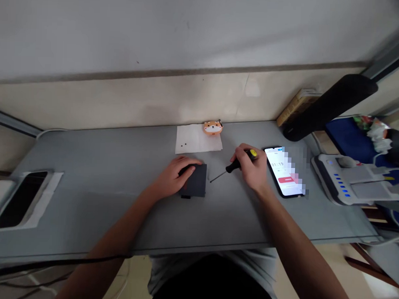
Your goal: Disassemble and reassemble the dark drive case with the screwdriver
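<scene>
A dark flat box-like item (198,183) lies on the grey table (120,164). My left hand (174,175) is closed on its left side, thumb on top and fingers along the far edge. My right hand (253,168) grips a black screwdriver (233,165) with a yellow handle end. Its thin shaft points down and left, and the tip is just right of the dark item, apart from it. Beyond them is a white paper (190,138) with two tiny dark pieces on it, likely screws, and an orange dog-faced case (213,127) at its right.
A lit phone (285,178) showing a timer lies right of my right hand. Farther right are a power strip (342,185) and a black cylinder (332,106) by a book (295,105). Another phone (23,198) rests on white paper at the left.
</scene>
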Demonstrator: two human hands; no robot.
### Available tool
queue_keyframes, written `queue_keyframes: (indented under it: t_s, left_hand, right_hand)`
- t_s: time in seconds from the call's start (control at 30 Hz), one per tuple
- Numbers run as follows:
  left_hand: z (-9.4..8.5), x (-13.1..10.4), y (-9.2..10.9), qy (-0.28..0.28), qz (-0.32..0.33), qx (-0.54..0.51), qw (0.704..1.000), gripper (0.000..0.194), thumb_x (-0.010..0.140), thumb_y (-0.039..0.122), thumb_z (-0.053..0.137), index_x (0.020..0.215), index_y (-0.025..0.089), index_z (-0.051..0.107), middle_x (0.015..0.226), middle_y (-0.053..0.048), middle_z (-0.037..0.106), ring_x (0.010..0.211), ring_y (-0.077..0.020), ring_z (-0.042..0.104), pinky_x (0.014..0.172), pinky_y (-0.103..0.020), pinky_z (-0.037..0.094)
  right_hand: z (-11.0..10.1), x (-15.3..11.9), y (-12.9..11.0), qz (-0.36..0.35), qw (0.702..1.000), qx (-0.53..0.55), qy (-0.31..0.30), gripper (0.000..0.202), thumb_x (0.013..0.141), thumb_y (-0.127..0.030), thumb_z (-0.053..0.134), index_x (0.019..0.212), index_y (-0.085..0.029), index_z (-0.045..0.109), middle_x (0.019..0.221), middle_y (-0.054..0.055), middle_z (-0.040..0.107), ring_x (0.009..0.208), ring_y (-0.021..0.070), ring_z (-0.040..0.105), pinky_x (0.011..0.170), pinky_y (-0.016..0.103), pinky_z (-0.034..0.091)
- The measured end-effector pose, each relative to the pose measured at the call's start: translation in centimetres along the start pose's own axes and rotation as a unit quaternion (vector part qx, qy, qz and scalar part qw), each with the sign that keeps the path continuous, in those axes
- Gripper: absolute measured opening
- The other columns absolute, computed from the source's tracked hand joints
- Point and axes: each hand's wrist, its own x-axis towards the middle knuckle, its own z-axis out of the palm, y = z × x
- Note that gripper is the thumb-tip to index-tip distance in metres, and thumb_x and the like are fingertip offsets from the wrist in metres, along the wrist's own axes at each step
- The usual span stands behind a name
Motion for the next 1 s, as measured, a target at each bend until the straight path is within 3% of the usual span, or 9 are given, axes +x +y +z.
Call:
queue_keyframes:
  t_s: [0.27, 0.5, 0.73, 0.87, 1.0]
  left_hand:
    - [0.2, 0.1, 0.0, 0.004, 0.009, 0.023, 1.0, 0.029, 0.105, 0.027, 0.042, 0.119, 0.023, 0.068, 0.112, -0.005, 0.074, 0.113, -0.0218, 0.065, 0.106, -0.044, 0.051]
    - [0.5, -0.1, -0.1, 0.021, 0.013, 0.029, 0.999, 0.03, 0.106, 0.029, 0.042, 0.119, 0.023, 0.068, 0.117, -0.007, 0.071, 0.115, -0.0216, 0.064, 0.106, -0.044, 0.051]
    - [0.3, -0.7, 0.4, 0.076, 0.041, 0.063, 0.994, 0.028, 0.104, 0.031, 0.044, 0.113, 0.023, 0.07, 0.119, -0.009, 0.065, 0.117, -0.0226, 0.061, 0.106, -0.045, 0.049]
    - [0.3, -1.0, 1.6, 0.041, 0.084, 0.083, 0.992, 0.021, 0.099, 0.033, 0.055, 0.107, 0.024, 0.072, 0.12, -0.009, 0.065, 0.115, -0.0247, 0.061, 0.107, -0.048, 0.046]
    - [0.9, -1.1, 2.4, 0.003, 0.088, 0.098, 0.991, 0.02, 0.098, 0.032, 0.056, 0.105, 0.025, 0.074, 0.123, -0.008, 0.066, 0.114, -0.0249, 0.061, 0.105, -0.047, 0.045]
  right_hand:
    - [1.1, -0.8, -0.7, -0.018, 0.996, 0.021, -0.087, 0.032, 0.083, -0.031, 0.053, 0.053, -0.022, 0.058, 0.048, -0.003, 0.051, 0.046, 0.0111, 0.043, 0.048, 0.027, 0.037]
    - [1.1, -0.9, -0.4, -0.02, 0.996, 0.025, -0.079, 0.032, 0.083, -0.031, 0.052, 0.053, -0.022, 0.057, 0.048, -0.003, 0.052, 0.048, 0.0109, 0.045, 0.049, 0.027, 0.036]
    - [1.0, -0.7, -0.4, -0.01, 0.997, 0.016, -0.071, 0.033, 0.081, -0.033, 0.052, 0.051, -0.022, 0.056, 0.048, -0.002, 0.05, 0.047, 0.0113, 0.043, 0.049, 0.027, 0.036]
    - [0.7, -0.5, -0.6, 0.001, 0.998, 0.036, -0.047, 0.031, 0.079, -0.033, 0.051, 0.05, -0.023, 0.057, 0.046, -0.003, 0.049, 0.046, 0.0113, 0.041, 0.049, 0.028, 0.036]
    - [1.0, -0.6, -0.5, 0.014, 0.997, 0.044, -0.055, 0.03, 0.08, -0.035, 0.052, 0.052, -0.023, 0.059, 0.047, -0.002, 0.052, 0.046, 0.0119, 0.043, 0.049, 0.027, 0.038]
